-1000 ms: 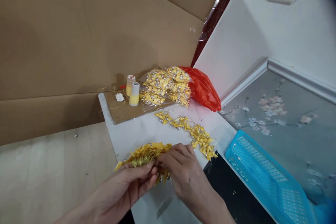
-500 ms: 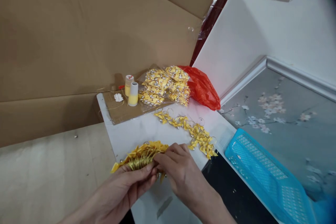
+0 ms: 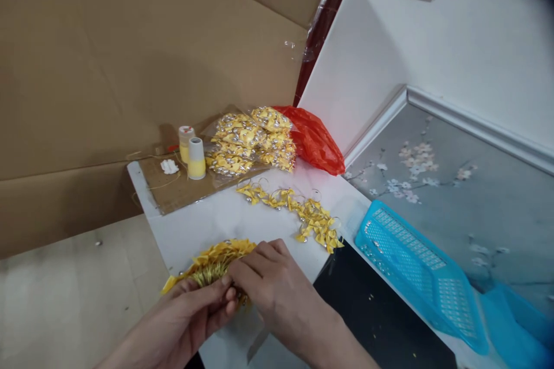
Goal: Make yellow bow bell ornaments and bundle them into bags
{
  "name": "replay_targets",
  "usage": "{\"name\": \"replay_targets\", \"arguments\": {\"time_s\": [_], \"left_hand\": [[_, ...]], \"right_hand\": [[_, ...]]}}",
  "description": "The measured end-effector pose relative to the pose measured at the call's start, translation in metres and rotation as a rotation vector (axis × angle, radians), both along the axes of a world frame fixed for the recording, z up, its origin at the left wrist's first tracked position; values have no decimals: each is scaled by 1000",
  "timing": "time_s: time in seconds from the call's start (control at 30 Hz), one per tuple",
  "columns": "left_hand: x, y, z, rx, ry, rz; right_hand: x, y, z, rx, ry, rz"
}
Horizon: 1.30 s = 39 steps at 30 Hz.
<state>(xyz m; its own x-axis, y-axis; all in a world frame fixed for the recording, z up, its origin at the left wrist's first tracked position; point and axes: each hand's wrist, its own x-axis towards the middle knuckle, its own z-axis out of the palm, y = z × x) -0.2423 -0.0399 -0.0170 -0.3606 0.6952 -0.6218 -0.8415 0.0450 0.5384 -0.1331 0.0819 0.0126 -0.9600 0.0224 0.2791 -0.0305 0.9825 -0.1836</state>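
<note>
My left hand [image 3: 184, 314] is closed around a bundle of yellow ribbon bows with gold cords [image 3: 210, 268], over the near part of the white tabletop. The cords are gathered in the middle, and the bows fan out along the far side. My right hand [image 3: 279, 291] pinches at the bundle's right end, its fingertips against my left thumb. What exactly those fingertips grip is hidden. Beyond the hands lies a loose row of yellow bows with silver beads and thin cord loops [image 3: 315, 222].
Clear bags of yellow bows [image 3: 255, 141] sit at the back, beside a red plastic bag [image 3: 318, 141]. Two thread spools, one a grey and yellow cone [image 3: 196, 160], stand on a cardboard piece [image 3: 173, 193]. A blue plastic basket [image 3: 422, 265] and a black panel [image 3: 367, 300] are to the right.
The whole view has shifted, so most things appear further left. Both hands stay together on the bundle, with their grip much the same.
</note>
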Motion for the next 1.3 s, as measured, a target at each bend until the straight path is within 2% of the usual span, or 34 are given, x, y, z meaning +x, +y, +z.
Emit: {"name": "replay_targets", "arguments": {"time_s": [0.1, 0.17, 0.2, 0.27, 0.33, 0.43, 0.53, 0.63, 0.77, 0.87, 1.0, 1.07, 1.13, 1.3], "left_hand": [[1, 1, 2, -22, -34, 70], [2, 2, 4, -47, -62, 120], [3, 3, 5, -49, -72, 144], [6, 7, 11, -37, -77, 185], [11, 13, 18, -13, -74, 222], [17, 20, 28, 21, -62, 233], [20, 19, 30, 41, -56, 224], [17, 12, 24, 23, -64, 177], [11, 5, 16, -24, -73, 116], [10, 8, 13, -20, -73, 113], [14, 15, 14, -1, -45, 107], [16, 16, 15, 8, -32, 98], [18, 16, 16, 20, -22, 86], [19, 9, 10, 62, -11, 44]], "right_hand": [[6, 8, 0, -103, 54, 18], [14, 26, -2, -201, 121, -65], [19, 39, -3, -228, 154, -151], [28, 68, -7, -217, 170, -336], [33, 94, -11, -186, 121, -428], [32, 117, -16, -158, 8, -475], [30, 121, -18, -185, -52, -497], [36, 118, -13, -278, -54, -510], [54, 105, 4, -458, -8, -583], [56, 76, 11, -591, 36, -614], [38, 21, 4, -836, 171, -588], [26, 0, -3, -817, 210, -526], [19, -11, -6, -729, 201, -439], [18, -9, -3, -636, 53, -289]]}}
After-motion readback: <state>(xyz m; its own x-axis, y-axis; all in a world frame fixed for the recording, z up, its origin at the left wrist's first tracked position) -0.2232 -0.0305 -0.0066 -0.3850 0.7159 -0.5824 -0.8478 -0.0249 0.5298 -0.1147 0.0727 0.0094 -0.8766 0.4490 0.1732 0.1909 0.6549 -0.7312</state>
